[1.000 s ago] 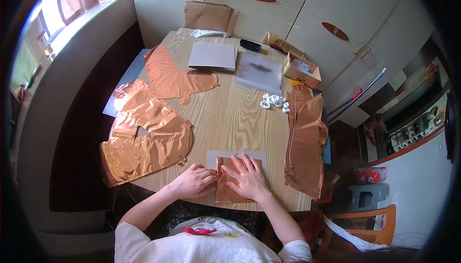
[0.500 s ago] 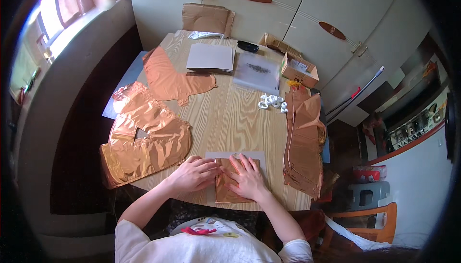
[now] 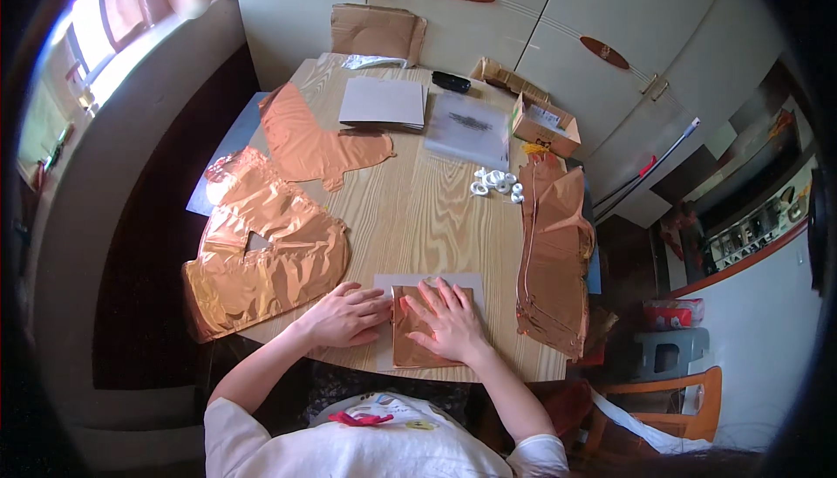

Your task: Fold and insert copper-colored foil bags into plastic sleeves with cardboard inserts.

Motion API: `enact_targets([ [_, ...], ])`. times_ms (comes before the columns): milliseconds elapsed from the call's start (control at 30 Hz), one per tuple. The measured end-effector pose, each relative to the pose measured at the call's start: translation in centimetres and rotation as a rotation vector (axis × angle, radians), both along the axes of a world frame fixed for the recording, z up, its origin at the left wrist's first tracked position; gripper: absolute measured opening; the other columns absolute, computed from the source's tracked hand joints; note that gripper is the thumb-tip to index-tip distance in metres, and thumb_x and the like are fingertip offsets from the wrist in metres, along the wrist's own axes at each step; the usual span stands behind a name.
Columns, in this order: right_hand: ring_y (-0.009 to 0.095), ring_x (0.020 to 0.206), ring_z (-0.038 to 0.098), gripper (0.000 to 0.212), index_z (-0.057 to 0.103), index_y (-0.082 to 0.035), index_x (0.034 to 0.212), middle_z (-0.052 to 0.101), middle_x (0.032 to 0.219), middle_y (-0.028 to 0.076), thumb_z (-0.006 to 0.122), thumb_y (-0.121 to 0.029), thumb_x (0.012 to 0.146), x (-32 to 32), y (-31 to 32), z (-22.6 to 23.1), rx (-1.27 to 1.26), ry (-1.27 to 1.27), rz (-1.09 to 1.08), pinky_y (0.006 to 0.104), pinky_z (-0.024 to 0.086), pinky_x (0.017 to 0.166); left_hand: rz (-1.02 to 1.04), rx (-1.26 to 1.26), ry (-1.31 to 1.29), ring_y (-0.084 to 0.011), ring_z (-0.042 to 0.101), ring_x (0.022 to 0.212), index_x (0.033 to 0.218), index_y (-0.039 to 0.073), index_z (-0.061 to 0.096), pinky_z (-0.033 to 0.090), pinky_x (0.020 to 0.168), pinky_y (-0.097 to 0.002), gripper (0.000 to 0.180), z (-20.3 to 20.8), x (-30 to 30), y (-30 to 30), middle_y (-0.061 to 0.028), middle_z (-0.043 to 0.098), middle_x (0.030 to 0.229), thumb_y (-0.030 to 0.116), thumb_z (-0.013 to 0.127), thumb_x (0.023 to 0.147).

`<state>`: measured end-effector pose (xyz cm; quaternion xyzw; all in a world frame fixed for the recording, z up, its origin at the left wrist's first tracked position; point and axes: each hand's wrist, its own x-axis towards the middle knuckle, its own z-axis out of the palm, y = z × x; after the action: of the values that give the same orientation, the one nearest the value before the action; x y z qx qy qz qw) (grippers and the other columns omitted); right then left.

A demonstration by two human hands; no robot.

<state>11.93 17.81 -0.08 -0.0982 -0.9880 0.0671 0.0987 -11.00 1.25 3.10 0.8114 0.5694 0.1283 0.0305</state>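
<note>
A copper-coloured foil rectangle (image 3: 417,352) lies on a larger pale sheet (image 3: 471,279) at the table's near edge. Across the foil's upper right part my right hand (image 3: 449,325) rests flat with its fingers spread. Just left of the foil, my left hand (image 3: 350,315) lies palm down over the pale sheet's left edge. Its fingers are stretched out with nothing seen in them; the fingertips come close to the foil's left edge. Parts of the foil and sheet are hidden under both hands.
Large crinkled copper foil pieces lie at the left (image 3: 279,260), far left (image 3: 305,142) and right (image 3: 554,260). Beyond the middle are white tape rolls (image 3: 493,181), a clear plastic sleeve (image 3: 466,129), a white card stack (image 3: 382,101), a black case (image 3: 451,82) and an open box (image 3: 547,123).
My left hand has drawn slightly left, off the foil's edge, and its fingers have straightened. My right hand stays on the foil, with its fingers a little differently spread.
</note>
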Motion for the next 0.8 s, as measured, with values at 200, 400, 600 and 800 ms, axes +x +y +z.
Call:
enact_targets([
  [200, 0.037, 0.141, 0.032, 0.067, 0.045, -0.029, 0.147, 0.036, 0.155, 0.011, 0.052, -0.063, 0.09, 0.0, 0.0, 0.2, 0.054, -0.009, 0.015, 0.055, 0.025, 0.113, 0.001, 0.01, -0.02, -0.021, 0.047, 0.132, 0.125, 0.01, 0.063, 0.037, 0.105, -0.0452, 0.045, -0.6, 0.8, 0.0, -0.0052, 0.057, 0.136, 0.042, 0.058, 0.093],
  [400, 0.037, 0.142, 0.031, 0.066, 0.044, -0.028, 0.148, 0.035, 0.155, 0.011, 0.049, -0.064, 0.092, 0.0, 0.1, 0.5, 0.051, -0.047, 0.02, 0.0546, 0.023, 0.114, 0.034, -0.005, -0.052, -0.0224, 0.046, 0.133, 0.126, 0.008, 0.062, 0.036, 0.106, -0.0452, 0.05, 0.1, 1.8, 0.2, -0.0079, 0.058, 0.135, 0.047, 0.055, 0.095],
  [600, 0.037, 0.143, 0.029, 0.067, 0.041, -0.029, 0.149, 0.033, 0.156, 0.01, 0.047, -0.064, 0.092, 0.0, 0.0, 0.3, 0.041, -0.035, 0.018, 0.0545, 0.022, 0.115, 0.062, -0.057, -0.056, -0.0246, 0.043, 0.136, 0.126, 0.007, 0.062, 0.034, 0.107, -0.046, 0.055, -0.3, 2.4, 0.2, -0.0095, 0.056, 0.138, 0.051, 0.051, 0.096],
  [800, 0.038, 0.143, 0.029, 0.07, 0.04, -0.029, 0.15, 0.033, 0.156, 0.011, 0.046, -0.066, 0.092, -0.1, 0.1, 0.3, 0.049, -0.064, 0.019, 0.0552, 0.021, 0.115, 0.076, -0.037, -0.092, -0.0268, 0.042, 0.137, 0.13, 0.006, 0.058, 0.034, 0.106, -0.0465, 0.061, -0.7, 2.8, 0.5, -0.0114, 0.056, 0.136, 0.056, 0.05, 0.095],
])
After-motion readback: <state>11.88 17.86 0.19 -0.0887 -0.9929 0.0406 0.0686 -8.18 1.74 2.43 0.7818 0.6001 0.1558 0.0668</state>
